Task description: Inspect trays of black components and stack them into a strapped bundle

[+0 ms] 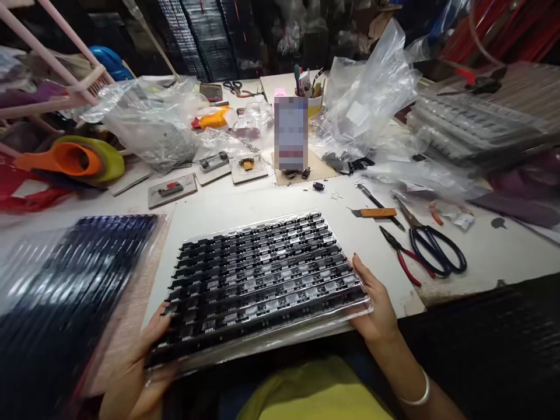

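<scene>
A clear plastic tray packed with rows of small black parts is held level in front of me, over the near edge of the white table. My left hand grips its left end, thumb on top and fingers underneath. At the right end my right hand holds it the same way, the fingers partly hidden below the tray. A silvery bangle circles my right wrist.
On the right lie scissors, red-handled pliers and an orange-handled knife. More dark parts in plastic are stacked at left. Behind stand a pixelated phone-like screen, small fixture blocks and plastic bags.
</scene>
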Motion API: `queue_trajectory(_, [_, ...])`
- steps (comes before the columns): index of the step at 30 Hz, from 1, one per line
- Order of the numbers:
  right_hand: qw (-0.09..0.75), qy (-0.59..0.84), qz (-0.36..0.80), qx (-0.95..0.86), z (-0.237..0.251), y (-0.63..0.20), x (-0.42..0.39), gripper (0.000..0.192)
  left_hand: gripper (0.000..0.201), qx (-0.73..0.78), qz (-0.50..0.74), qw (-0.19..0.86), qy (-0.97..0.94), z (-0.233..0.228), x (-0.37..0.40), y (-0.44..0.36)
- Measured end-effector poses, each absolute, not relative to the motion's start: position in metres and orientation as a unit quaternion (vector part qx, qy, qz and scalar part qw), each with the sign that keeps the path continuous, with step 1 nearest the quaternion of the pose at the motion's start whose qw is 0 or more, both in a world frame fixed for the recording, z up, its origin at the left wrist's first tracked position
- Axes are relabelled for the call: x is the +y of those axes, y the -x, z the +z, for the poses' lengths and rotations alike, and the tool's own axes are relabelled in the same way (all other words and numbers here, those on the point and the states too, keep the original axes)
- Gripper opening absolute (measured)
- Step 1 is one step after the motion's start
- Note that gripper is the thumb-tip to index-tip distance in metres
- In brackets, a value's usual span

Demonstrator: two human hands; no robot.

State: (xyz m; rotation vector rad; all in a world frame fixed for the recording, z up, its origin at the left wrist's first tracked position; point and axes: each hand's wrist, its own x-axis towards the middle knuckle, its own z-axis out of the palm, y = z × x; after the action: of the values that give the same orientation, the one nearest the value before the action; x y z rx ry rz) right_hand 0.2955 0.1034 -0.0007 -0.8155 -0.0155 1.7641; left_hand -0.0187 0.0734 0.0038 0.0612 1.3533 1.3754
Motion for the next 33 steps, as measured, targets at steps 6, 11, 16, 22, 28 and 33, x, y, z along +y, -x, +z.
queue_trajectory(6, [0.606, 0.356, 0.710, -0.039, -0.003, -0.292, 0.103, 0.033, 0.043, 0.457, 0.679, 0.573, -0.041, 0.008, 0.066, 0.007])
queue_trajectory(11, [0.604, 0.376, 0.701, -0.035, -0.002, -0.292, 0.103, 0.032, 0.057, 0.470, 0.649, 0.592, -0.083, 0.001, 0.062, 0.003])
queue_trajectory(16, [0.583, 0.357, 0.729, -0.034, -0.001, -0.295, 0.101, 0.031, 0.056, 0.469, 0.627, 0.619, -0.064, -0.001, 0.062, 0.005])
queue_trajectory(22, [0.531, 0.352, 0.770, -0.033, 0.000, -0.300, 0.099, 0.026, 0.057, 0.456, 0.632, 0.623, -0.069, -0.001, 0.062, 0.005])
queue_trajectory(28, [0.528, 0.351, 0.773, -0.024, 0.002, -0.299, 0.099, 0.026, 0.055, 0.469, 0.630, 0.616, -0.066, -0.002, 0.061, 0.007])
queue_trajectory(33, [0.530, 0.383, 0.756, -0.035, 0.002, -0.298, 0.098, 0.028, 0.054, 0.459, 0.629, 0.622, -0.082, -0.003, 0.060, 0.006])
